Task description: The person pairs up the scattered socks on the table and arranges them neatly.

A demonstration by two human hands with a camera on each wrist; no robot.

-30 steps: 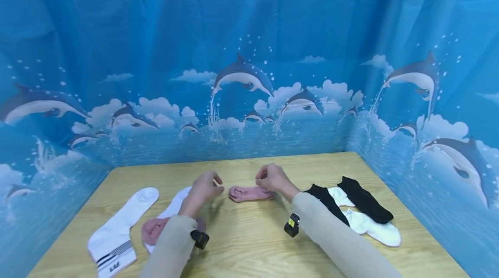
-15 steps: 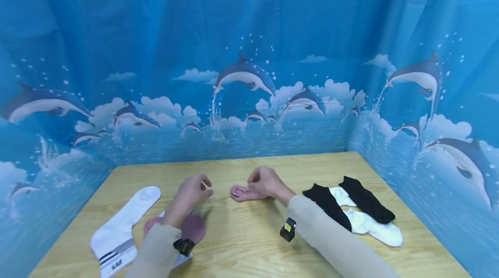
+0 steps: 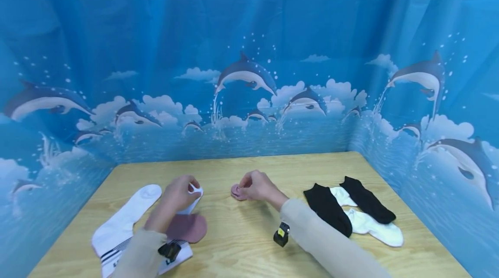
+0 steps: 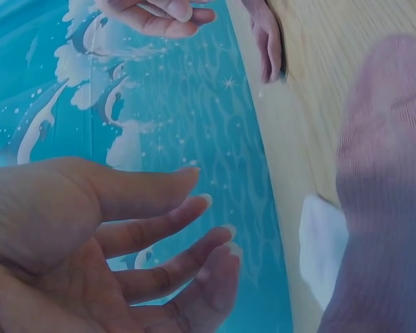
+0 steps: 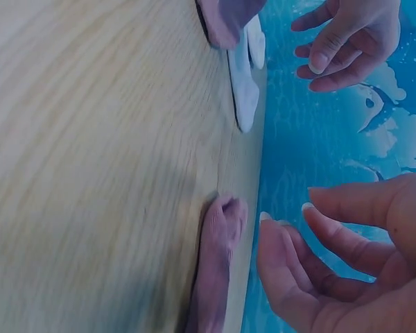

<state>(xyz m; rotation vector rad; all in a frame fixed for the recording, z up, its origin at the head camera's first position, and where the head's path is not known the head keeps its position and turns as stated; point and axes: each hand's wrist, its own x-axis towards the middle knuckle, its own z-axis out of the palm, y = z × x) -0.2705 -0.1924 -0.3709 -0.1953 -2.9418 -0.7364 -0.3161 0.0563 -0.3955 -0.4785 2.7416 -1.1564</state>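
Note:
My left hand (image 3: 177,198) hovers over a pink sock (image 3: 189,227) laid across a white striped sock (image 3: 177,258). In the left wrist view its fingers are loosely bent and apart, with nothing between them; the pink sock (image 4: 388,152) lies off to the side. Above a second pink sock (image 3: 236,193), near the table's middle, is my right hand (image 3: 259,187), which hides most of it in the head view. From the right wrist, that sock (image 5: 218,270) lies on the wood, while the thumb and fingers are relaxed above it, holding nothing.
Another white sock (image 3: 132,208) with dark stripes lies at the left of the wooden table (image 3: 234,252). To the right are two black socks (image 3: 368,200) and white socks (image 3: 376,228) partly beneath them. A blue dolphin curtain (image 3: 249,53) surrounds the table's back and sides.
My left hand has drawn left, over the socks there, uncovering more of the pink one. My right hand has shifted left, over the middle pink sock. The socks stay where they were.

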